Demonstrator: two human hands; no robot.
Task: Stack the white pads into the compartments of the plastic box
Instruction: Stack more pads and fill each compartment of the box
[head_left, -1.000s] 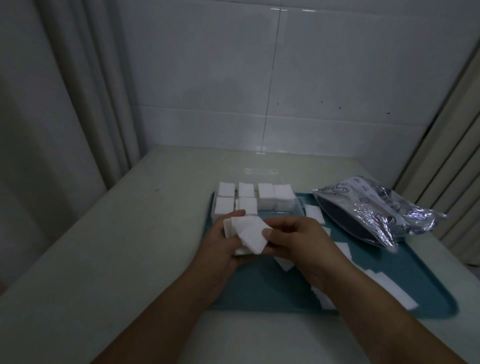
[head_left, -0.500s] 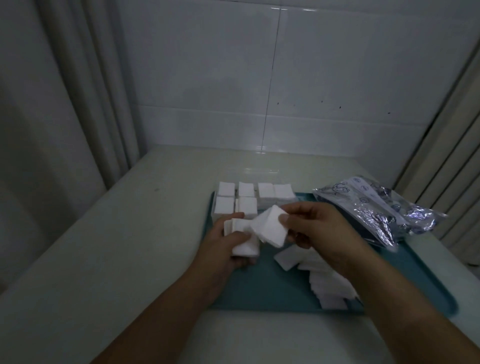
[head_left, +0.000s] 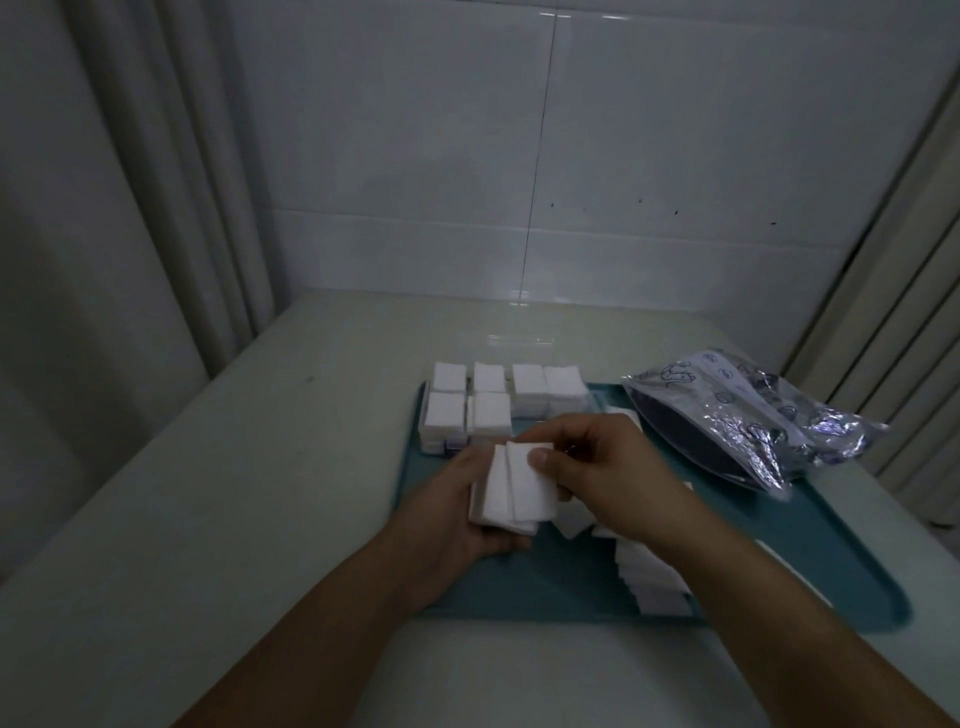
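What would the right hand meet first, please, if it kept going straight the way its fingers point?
Probably the left hand, just behind the small stack of white square pads both hands hold; depth is unclear.

We only get one view here, a wide-angle head cam, so nothing overlaps with a second angle. We're looking forward and down from the near edge of the table (head_left: 208, 519) at the teal tray (head_left: 831, 561), both forearms close in at the bottom, tiled wall (head_left: 675, 156) straight ahead, curtains on either side.
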